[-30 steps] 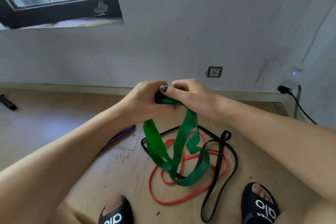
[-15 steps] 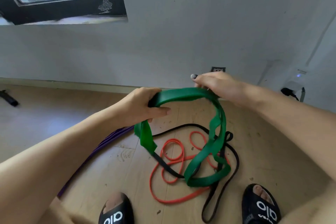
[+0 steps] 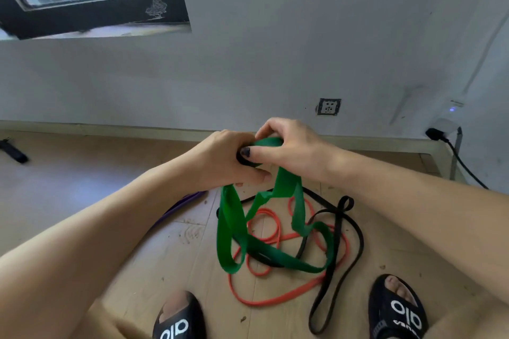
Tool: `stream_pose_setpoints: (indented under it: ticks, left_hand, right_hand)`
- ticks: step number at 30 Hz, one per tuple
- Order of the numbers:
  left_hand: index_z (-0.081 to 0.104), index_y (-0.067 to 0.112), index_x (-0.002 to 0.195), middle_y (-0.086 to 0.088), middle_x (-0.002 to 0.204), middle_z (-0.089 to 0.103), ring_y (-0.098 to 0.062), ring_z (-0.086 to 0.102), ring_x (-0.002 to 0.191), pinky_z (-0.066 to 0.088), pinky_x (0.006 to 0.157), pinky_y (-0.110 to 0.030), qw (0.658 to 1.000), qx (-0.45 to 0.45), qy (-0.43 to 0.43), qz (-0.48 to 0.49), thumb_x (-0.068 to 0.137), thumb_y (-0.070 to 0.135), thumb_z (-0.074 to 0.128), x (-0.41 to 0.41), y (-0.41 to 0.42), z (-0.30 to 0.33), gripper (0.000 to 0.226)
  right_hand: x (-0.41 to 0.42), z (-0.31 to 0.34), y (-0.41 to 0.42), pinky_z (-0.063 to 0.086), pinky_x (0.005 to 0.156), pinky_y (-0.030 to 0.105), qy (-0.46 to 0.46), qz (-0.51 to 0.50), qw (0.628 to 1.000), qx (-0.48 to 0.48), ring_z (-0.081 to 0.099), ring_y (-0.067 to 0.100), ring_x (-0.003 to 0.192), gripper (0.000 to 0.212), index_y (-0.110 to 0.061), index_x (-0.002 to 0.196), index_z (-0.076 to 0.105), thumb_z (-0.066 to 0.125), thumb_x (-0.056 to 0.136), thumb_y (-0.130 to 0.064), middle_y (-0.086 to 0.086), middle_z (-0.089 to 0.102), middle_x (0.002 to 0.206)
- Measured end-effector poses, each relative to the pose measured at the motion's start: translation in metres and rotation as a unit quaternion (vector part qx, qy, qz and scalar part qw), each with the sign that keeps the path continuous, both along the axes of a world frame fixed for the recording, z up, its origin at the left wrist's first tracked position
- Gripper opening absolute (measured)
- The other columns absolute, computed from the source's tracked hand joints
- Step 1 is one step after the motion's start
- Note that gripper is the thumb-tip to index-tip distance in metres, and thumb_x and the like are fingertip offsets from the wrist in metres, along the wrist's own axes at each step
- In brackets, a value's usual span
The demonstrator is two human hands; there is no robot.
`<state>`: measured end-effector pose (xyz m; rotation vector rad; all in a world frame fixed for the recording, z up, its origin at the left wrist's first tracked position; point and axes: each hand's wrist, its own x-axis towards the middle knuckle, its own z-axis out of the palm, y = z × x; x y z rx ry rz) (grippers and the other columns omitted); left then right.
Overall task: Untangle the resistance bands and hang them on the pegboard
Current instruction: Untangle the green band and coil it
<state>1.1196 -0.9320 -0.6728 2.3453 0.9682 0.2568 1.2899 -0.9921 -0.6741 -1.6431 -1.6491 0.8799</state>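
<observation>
A wooden floor (image 3: 82, 201) runs to a grey wall (image 3: 275, 58) with a black-framed window (image 3: 91, 15) at its upper left. Both hands meet above the floor: the left hand (image 3: 220, 159) and right hand (image 3: 289, 148) each curl around the top of a green resistance band (image 3: 231, 231), whose loops hang down onto an orange band (image 3: 275, 301) and a black band (image 3: 341, 270) lying tangled by the floor's near edge. A purple band (image 3: 179, 206) lies left. A wall socket (image 3: 328, 106) sits near the skirting.
</observation>
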Motion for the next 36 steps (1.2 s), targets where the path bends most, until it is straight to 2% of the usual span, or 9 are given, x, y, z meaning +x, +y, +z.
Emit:
stream_pose_setpoints:
  ticks: [6, 11, 14, 18, 20, 22, 26, 32, 36]
  left_hand:
    - [0.055, 0.021, 0.073, 0.01, 0.056, 0.063, -0.001, 0.055, 0.049, 0.043, 0.052, -0.018, 0.997, -0.039, 0.066, 0.028, 0.083, 0.036, 0.08, -0.018, 0.012, -0.021, 0.031]
    - [0.06, 0.015, 0.08, 0.008, 0.055, 0.058, -0.012, 0.059, 0.048, 0.049, 0.052, -0.032, 0.999, -0.017, 0.006, 0.038, 0.084, 0.032, 0.078, -0.019, 0.011, -0.015, 0.025]
    - [0.066, 0.015, 0.084, 0.003, 0.059, 0.057, -0.017, 0.061, 0.049, 0.052, 0.051, -0.035, 0.998, -0.045, -0.045, 0.019, 0.087, 0.024, 0.075, -0.014, 0.003, -0.003, 0.013]
    - [0.068, 0.015, 0.078, 0.0, 0.057, 0.06, -0.009, 0.057, 0.048, 0.049, 0.05, -0.031, 0.998, -0.045, -0.03, -0.018, 0.081, 0.021, 0.077, 0.001, -0.011, 0.004, 0.011]
    - [0.068, 0.013, 0.075, -0.008, 0.058, 0.063, -0.01, 0.057, 0.048, 0.048, 0.051, -0.028, 0.998, -0.052, -0.031, -0.015, 0.08, 0.02, 0.078, 0.006, -0.014, 0.005, 0.013]
    - [0.069, 0.009, 0.079, -0.013, 0.062, 0.065, -0.013, 0.057, 0.051, 0.047, 0.05, -0.031, 0.996, -0.071, -0.057, -0.016, 0.08, 0.018, 0.079, 0.006, -0.012, 0.009, 0.013]
    - [0.063, 0.011, 0.077, 0.001, 0.057, 0.056, -0.013, 0.052, 0.052, 0.042, 0.052, -0.034, 0.997, -0.061, -0.047, -0.014, 0.076, 0.019, 0.082, 0.001, -0.002, 0.007, 0.021]
    - [0.059, 0.028, 0.084, 0.001, 0.067, 0.067, -0.009, 0.058, 0.055, 0.049, 0.057, -0.03, 0.999, -0.028, 0.007, -0.023, 0.082, 0.031, 0.082, -0.008, 0.009, 0.0, 0.023]
    - [0.069, 0.024, 0.097, -0.007, 0.071, 0.071, -0.012, 0.06, 0.056, 0.05, 0.057, -0.034, 0.999, -0.046, -0.02, -0.012, 0.08, 0.052, 0.078, -0.01, 0.012, 0.001, 0.035]
  right_hand:
    - [0.026, 0.032, 0.006, 0.051, 0.071, 0.022, 0.151, -0.062, 0.985, 0.064, 0.063, 0.012, 0.081, 0.028, -0.02, 0.1, 0.064, 0.082, 0.079, -0.015, -0.002, 0.064, 0.089]
    - [0.06, 0.013, 0.006, 0.049, 0.092, 0.039, 0.044, -0.034, 0.998, -0.029, 0.064, 0.018, 0.099, 0.012, -0.021, 0.099, 0.069, 0.069, 0.092, -0.03, 0.0, 0.069, 0.1]
    - [0.057, 0.003, 0.001, 0.044, 0.106, 0.04, 0.0, 0.025, 0.996, -0.09, 0.065, 0.013, 0.109, 0.03, -0.031, 0.11, 0.069, 0.049, 0.102, -0.051, -0.005, 0.071, 0.111]
    - [0.018, -0.009, 0.001, 0.04, 0.085, 0.008, -0.009, 0.068, 0.99, -0.126, 0.062, 0.011, 0.122, 0.039, -0.032, 0.097, 0.07, 0.034, 0.109, -0.044, -0.021, 0.076, 0.1]
    - [0.004, -0.009, 0.0, 0.044, 0.081, 0.006, 0.026, 0.062, 0.993, -0.092, 0.066, 0.008, 0.113, 0.033, -0.032, 0.096, 0.071, 0.042, 0.108, -0.041, -0.014, 0.076, 0.108]
    - [0.0, -0.005, -0.002, 0.05, 0.085, 0.021, 0.066, 0.051, 0.995, -0.057, 0.069, 0.009, 0.099, 0.033, -0.025, 0.098, 0.072, 0.048, 0.104, -0.048, -0.005, 0.076, 0.103]
    - [0.005, 0.003, -0.006, 0.033, 0.054, 0.027, -0.006, 0.061, 0.998, -0.011, 0.045, 0.01, 0.054, 0.045, -0.016, 0.07, 0.058, 0.059, 0.097, -0.052, -0.003, 0.049, 0.061]
    - [0.028, 0.032, 0.0, 0.04, 0.064, 0.02, 0.074, 0.011, 0.997, 0.028, 0.05, 0.005, 0.054, 0.042, -0.02, 0.058, 0.053, 0.068, 0.094, -0.033, -0.007, 0.048, 0.055]
    - [0.045, 0.028, 0.002, 0.035, 0.062, 0.032, 0.041, -0.008, 0.999, 0.011, 0.043, 0.016, 0.051, 0.046, -0.021, 0.052, 0.051, 0.068, 0.091, -0.038, 0.004, 0.044, 0.052]
